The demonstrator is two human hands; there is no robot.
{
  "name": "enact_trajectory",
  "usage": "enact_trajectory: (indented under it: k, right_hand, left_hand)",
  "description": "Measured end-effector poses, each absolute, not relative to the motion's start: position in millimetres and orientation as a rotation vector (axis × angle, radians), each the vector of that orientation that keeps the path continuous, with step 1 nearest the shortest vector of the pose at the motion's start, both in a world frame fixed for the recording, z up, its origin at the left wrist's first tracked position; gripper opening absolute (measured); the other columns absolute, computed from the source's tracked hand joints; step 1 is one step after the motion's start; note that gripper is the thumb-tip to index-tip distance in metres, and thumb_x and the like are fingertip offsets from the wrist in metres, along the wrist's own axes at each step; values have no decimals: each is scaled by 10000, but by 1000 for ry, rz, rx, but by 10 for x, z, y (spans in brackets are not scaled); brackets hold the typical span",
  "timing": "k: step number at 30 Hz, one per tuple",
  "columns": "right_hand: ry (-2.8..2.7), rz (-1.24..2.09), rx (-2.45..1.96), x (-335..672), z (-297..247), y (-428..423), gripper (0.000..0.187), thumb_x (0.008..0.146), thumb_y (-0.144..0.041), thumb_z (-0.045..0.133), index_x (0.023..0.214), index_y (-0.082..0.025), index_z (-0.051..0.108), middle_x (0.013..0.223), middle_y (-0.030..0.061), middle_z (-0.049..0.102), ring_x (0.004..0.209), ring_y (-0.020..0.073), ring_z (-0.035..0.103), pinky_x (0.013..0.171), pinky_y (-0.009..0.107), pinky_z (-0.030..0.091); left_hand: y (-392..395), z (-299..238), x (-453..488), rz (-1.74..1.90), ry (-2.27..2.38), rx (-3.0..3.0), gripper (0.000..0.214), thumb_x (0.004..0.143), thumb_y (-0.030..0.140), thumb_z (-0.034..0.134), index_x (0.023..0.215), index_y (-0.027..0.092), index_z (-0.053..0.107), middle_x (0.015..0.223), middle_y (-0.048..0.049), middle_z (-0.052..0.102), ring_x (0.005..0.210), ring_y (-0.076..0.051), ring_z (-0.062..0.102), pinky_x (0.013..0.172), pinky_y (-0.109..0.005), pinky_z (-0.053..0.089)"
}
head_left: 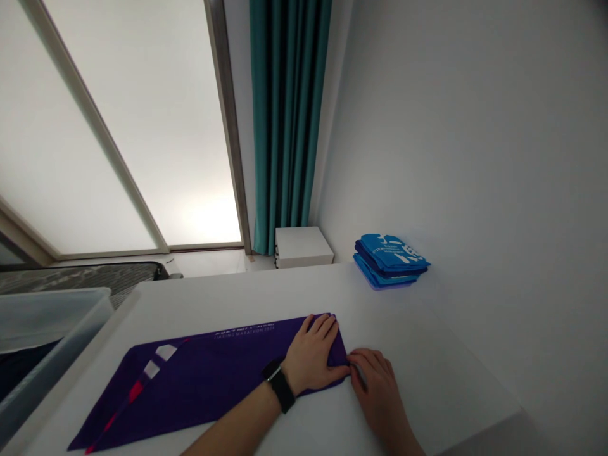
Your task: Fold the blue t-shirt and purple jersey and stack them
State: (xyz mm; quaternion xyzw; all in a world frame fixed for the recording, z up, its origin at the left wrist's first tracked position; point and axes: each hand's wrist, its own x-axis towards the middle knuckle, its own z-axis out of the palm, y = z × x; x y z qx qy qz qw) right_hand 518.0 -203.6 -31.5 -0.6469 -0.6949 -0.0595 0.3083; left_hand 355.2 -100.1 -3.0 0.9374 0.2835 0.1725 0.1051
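Note:
A dark purple garment (pixel 199 373) with white lettering and a pink stripe lies folded into a long strip on the white table (pixel 427 354). My left hand (pixel 313 354), with a black watch on the wrist, lies flat and open on the garment's right end. My right hand (pixel 377 386) rests just beside that end, its fingers curled and pinching the cloth's lower right corner.
A stack of folded blue garments (pixel 389 261) sits at the table's far right against the wall. A clear plastic bin (pixel 42 335) stands at the left. Beyond the table are a white cabinet (pixel 301 246), a teal curtain (pixel 285 120) and a large window.

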Motion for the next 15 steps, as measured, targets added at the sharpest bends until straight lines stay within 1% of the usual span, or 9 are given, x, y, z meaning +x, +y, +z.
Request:
enact_trajectory:
  k: [2,5,7,11,15]
  right_hand:
    - [-1828,-134,-1715,5182,-316,-2035,203,909,-160,441,931,-244,624,956,48,677,910,221,606,816,379,455]
    - [-1806,-131,-1717,5199,-325,-2037,215,921,-183,440,1016,-238,624,982,61,678,926,228,611,829,389,466]
    - [-1801,-156,-1699,5202,-319,-2026,247,929,-191,431,1088,-228,615,1020,73,679,958,229,615,856,397,475]
    - [-1893,-248,-1647,5100,-237,-1897,364,935,-155,392,1245,-202,577,1166,96,662,1097,228,591,975,412,451]
    - [-2122,-290,-1625,4897,-147,-1612,503,899,-94,360,1378,-153,501,1384,114,554,1302,239,469,1111,438,350]
  left_hand:
    - [-975,5,3523,496,822,2776,779,874,679,469,1451,163,374,1512,-131,405,1406,-276,330,1179,-474,191]
    - [-966,112,3421,497,867,2786,616,974,535,375,1469,169,342,1525,-115,392,1420,-246,317,1188,-454,177]
    - [-994,177,3327,490,908,2796,577,991,480,362,1470,158,340,1520,-115,400,1426,-244,308,1192,-439,171]
    - [-1082,163,3172,423,918,2830,620,972,499,389,1470,132,346,1533,-137,373,1438,-270,283,1190,-446,175]
    - [-1124,-14,3135,416,977,2811,717,938,576,411,1497,139,306,1551,-142,336,1449,-287,254,1187,-460,173]
